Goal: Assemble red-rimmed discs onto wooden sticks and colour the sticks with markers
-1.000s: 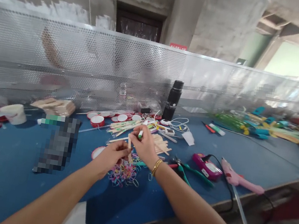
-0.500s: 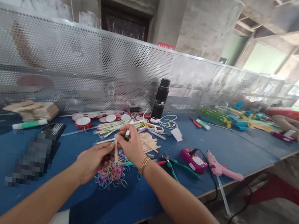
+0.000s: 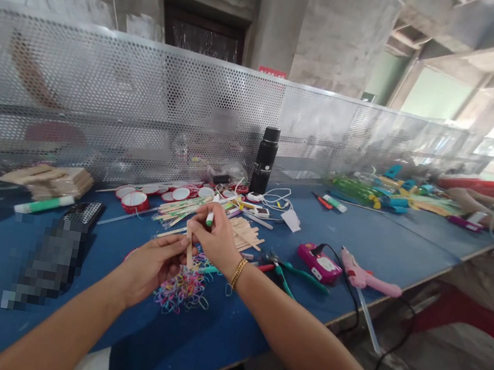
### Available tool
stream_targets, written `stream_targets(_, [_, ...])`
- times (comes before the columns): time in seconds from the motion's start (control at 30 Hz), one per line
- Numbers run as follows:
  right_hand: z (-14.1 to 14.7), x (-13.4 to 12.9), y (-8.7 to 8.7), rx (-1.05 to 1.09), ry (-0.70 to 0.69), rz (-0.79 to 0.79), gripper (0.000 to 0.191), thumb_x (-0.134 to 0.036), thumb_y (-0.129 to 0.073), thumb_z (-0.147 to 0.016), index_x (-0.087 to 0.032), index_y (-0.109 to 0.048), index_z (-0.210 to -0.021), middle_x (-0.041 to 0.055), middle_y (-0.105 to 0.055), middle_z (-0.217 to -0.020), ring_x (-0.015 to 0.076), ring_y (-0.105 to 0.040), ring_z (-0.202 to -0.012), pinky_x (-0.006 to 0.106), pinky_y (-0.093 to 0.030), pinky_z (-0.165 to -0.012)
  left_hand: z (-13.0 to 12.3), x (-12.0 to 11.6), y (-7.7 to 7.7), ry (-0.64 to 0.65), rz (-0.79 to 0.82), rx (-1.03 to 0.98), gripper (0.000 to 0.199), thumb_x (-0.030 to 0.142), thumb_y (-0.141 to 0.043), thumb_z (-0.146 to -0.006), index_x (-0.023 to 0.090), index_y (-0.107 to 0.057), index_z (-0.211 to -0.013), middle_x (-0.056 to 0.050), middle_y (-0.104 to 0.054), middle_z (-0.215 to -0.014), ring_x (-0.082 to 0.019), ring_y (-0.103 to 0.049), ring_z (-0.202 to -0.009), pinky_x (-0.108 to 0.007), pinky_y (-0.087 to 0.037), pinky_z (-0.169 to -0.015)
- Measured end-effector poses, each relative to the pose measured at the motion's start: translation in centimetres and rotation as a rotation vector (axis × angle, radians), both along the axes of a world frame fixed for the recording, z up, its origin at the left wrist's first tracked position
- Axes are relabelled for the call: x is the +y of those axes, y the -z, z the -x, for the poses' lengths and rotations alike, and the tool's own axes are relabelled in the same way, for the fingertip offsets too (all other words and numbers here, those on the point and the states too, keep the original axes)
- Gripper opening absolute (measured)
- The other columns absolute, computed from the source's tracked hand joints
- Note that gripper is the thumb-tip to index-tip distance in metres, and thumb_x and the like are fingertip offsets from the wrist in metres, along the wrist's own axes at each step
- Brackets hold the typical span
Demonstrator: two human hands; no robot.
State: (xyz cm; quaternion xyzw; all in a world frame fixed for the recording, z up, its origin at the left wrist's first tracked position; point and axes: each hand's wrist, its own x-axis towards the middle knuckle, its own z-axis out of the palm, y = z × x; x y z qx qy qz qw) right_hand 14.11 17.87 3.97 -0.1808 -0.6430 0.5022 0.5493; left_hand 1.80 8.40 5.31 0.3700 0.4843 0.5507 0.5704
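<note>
A flat wooden craft stick [image 3: 189, 250] stands nearly upright between my two hands. My left hand [image 3: 148, 266] is closed, pinching it from the left. At its upper end the fingers of my right hand [image 3: 221, 239] are closed on it too. A small white and green tube, perhaps a marker [image 3: 210, 218], is tucked among the right fingers. Just below the hands lies a tangled heap of colourful rubber bands [image 3: 181, 294]. Behind the right hand spread loose craft sticks [image 3: 247, 234], and more sticks with green marks [image 3: 176, 211] lie farther left.
Pliers [image 3: 282, 273], a purple box [image 3: 319, 264] and a pink glue gun [image 3: 366, 278] lie to the right. A black bottle [image 3: 265, 161] stands near the perforated metal screen [image 3: 101, 91]. Rolls of tape [image 3: 135, 201] lie left of centre. Another person's arm [image 3: 485, 206] rests at far right.
The camera view has shifted very slightly. Both hands keep the same hold on the craft stick, with almost no visible movement.
</note>
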Motion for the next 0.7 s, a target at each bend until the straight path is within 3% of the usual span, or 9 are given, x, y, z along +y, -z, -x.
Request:
stream_targets(0.3, [-0.2, -0.4, -0.3, 0.035, -0.037, 0.053, 0.029, -0.030, -0.070, -0.076, -0.025, -0.051, -0.098, -0.0079, -0.059, -0.079, 0.0080, -0.060, -0.058, 0.022, -0.054, -0.055, -0.5, -0.2, -0.2, -0.037, -0.014, -0.008, 0.045, 0.043, -0.096, -0.058, 0.014, -0.077, -0.086, 0.002, -0.059, -0.065, -0.004, -0.046, -0.052, -0.013, -0.035, -0.044])
stream_targets(0.43, [-0.5, -0.1, -0.5, 0.043, 0.008, 0.057, 0.022, -0.039, -0.063, -0.087, -0.025, -0.054, -0.100, -0.0059, -0.064, -0.076, 0.0090, -0.063, -0.059, 0.022, -0.053, -0.056, -0.8, -0.4, -0.5, -0.073, 0.000, -0.011, 0.046, 0.041, -0.096, -0.057, 0.014, -0.078, -0.089, 0.002, -0.058, -0.064, -0.004, -0.043, -0.050, -0.014, -0.032, -0.043])
stream_targets(0.6, [-1.7, -0.1, -1.8, 0.174, 0.051, 0.066, 0.042, -0.060, -0.049, -0.096, -0.026, -0.056, -0.120, -0.0042, -0.067, -0.073, 0.0099, -0.061, -0.054, 0.024, -0.051, -0.055, -1.0, -0.5, -0.8, -0.115, -0.042, -0.011, 0.041, 0.038, -0.093, -0.061, 0.014, -0.079, -0.091, 0.000, -0.063, -0.070, -0.006, -0.047, -0.054, -0.017, -0.034, -0.047])
stream_targets(0.7, [-2.5, -0.5, -2.7, 0.197, 0.107, 0.022, 0.046, -0.062, -0.045, -0.097, -0.025, -0.062, -0.118, -0.0008, -0.068, -0.079, 0.0107, -0.062, -0.059, 0.028, -0.054, -0.061, -1.1, -0.7, -0.8, -0.132, -0.078, 0.063, 0.033, 0.037, -0.089, -0.065, 0.015, -0.079, -0.087, -0.001, -0.064, -0.070, -0.008, -0.047, -0.055, -0.019, -0.035, -0.050])
